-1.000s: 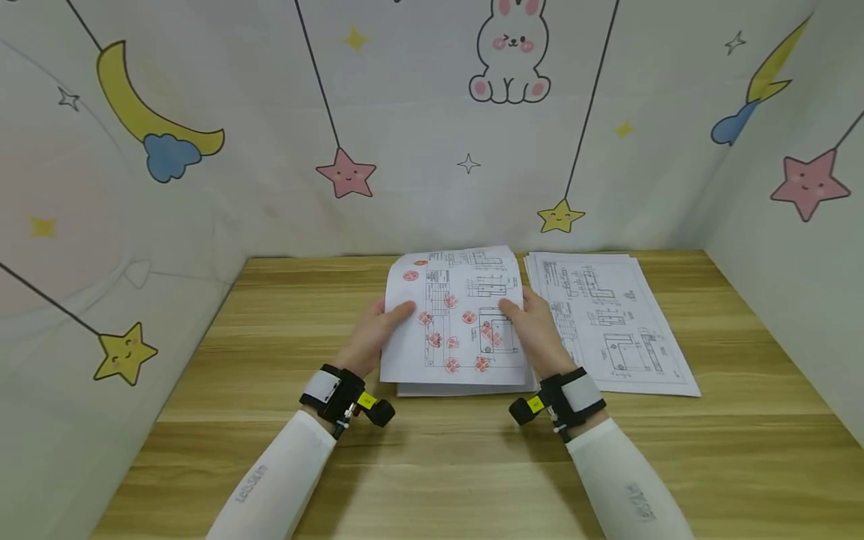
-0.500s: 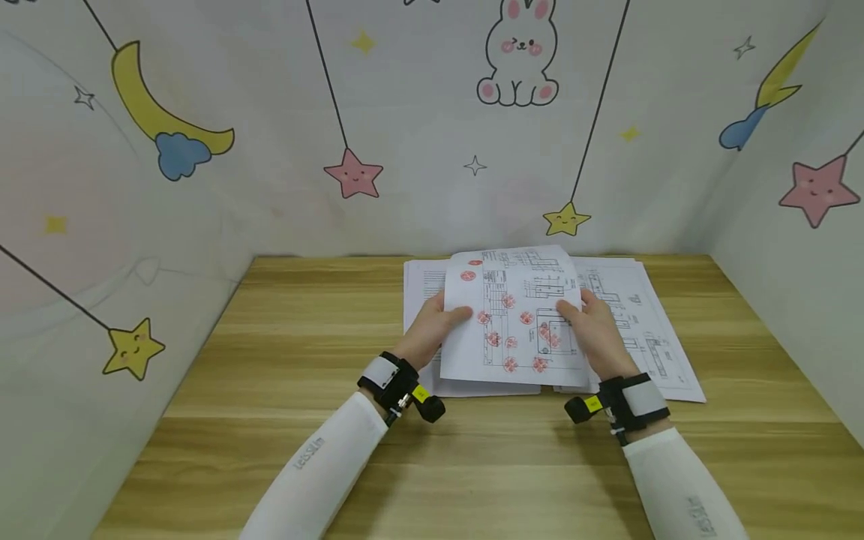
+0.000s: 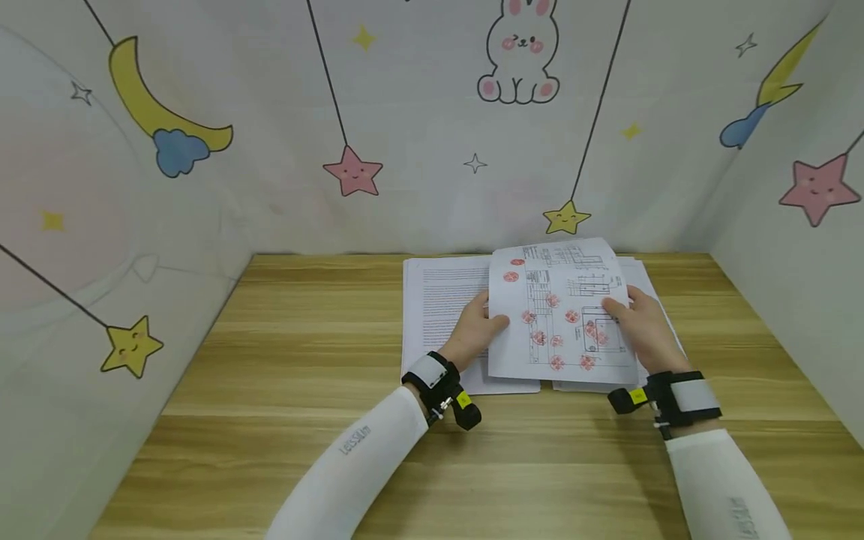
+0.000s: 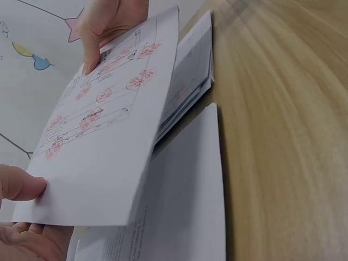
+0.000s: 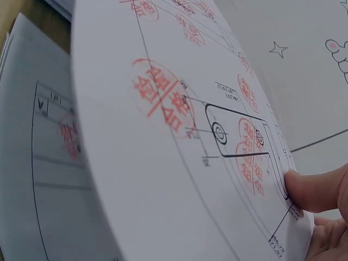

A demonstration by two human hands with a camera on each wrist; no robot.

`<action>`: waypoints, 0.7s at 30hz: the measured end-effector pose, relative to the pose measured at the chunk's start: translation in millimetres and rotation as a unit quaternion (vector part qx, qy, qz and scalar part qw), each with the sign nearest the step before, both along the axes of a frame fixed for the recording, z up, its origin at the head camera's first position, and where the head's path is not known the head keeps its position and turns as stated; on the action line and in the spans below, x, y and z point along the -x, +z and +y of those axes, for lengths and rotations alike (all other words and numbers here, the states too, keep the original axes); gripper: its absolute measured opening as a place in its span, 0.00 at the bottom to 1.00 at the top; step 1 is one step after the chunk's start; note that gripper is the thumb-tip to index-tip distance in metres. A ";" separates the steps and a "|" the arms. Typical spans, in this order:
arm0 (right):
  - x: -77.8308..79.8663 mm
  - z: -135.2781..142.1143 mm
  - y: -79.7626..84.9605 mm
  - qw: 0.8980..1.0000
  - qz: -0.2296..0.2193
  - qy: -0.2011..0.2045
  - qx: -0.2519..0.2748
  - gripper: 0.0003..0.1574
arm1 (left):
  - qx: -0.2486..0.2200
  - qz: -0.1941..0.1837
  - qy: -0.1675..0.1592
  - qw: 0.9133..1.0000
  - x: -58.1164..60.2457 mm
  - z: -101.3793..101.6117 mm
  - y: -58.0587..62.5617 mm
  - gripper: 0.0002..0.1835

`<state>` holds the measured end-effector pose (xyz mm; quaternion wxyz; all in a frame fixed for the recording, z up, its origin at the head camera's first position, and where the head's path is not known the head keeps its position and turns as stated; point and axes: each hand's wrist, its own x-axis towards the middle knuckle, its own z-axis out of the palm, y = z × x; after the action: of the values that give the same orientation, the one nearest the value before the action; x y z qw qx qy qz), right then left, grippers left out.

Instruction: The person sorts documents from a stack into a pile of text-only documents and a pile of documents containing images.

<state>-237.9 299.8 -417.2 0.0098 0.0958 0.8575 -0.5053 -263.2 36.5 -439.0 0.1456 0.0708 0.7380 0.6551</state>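
Note:
A sheet of paper [image 3: 513, 349] printed with a technical drawing and dotted with red round stamps is held between both hands, tilted and slightly bowed above the table. My left hand [image 3: 475, 330] pinches its left edge, thumb on the printed face [image 4: 24, 185]. On the opposite edge my right hand [image 3: 648, 330] pinches it the same way, its thumb [image 5: 312, 190] over the drawing. Beneath the sheet's left part lies a paper stack [image 3: 445, 300] with a page of text on top. The right paper stack [image 4: 190, 73] is mostly covered by the sheet; a red stamp shows on its top page.
The two stacks lie side by side near the back of the wooden table [image 3: 324, 322], a narrow gap between them. A white curtain wall [image 3: 432, 210] with cartoon stars and a rabbit stands right behind the table. Each wrist wears a strapped camera.
Both hands have carried the stamped sheet to the right, from over the left stack to mostly over the right one. The text page on the left stack has come into sight.

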 end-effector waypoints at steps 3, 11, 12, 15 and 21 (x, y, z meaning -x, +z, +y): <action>-0.9 14.3 -0.6 1.000 -0.014 0.002 -0.011 0.45 | 0.014 0.005 -0.008 1.000 -1.5 11.5 -4.5 0.30; -2.6 47.4 -5.4 0.998 -0.030 0.008 -0.049 0.45 | 0.051 0.024 -0.042 0.998 -11.4 38.5 -12.2 0.26; -2.1 51.5 -6.7 0.998 -0.034 0.004 -0.052 0.45 | 0.054 0.026 -0.045 0.997 -12.7 40.9 -12.4 0.25; 1.1 63.2 -10.7 0.997 -0.058 -0.008 -0.057 0.48 | 0.060 0.026 -0.050 0.997 -16.9 47.1 -12.5 0.21; 8.3 80.1 -17.2 0.994 -0.084 -0.036 -0.066 0.46 | 0.036 -0.037 -0.064 0.997 -22.0 57.1 -16.4 0.24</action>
<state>-246.2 379.9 -434.4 0.0570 0.1695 0.8809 -0.4382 -241.2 93.5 -455.5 0.2171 0.0887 0.7491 0.6195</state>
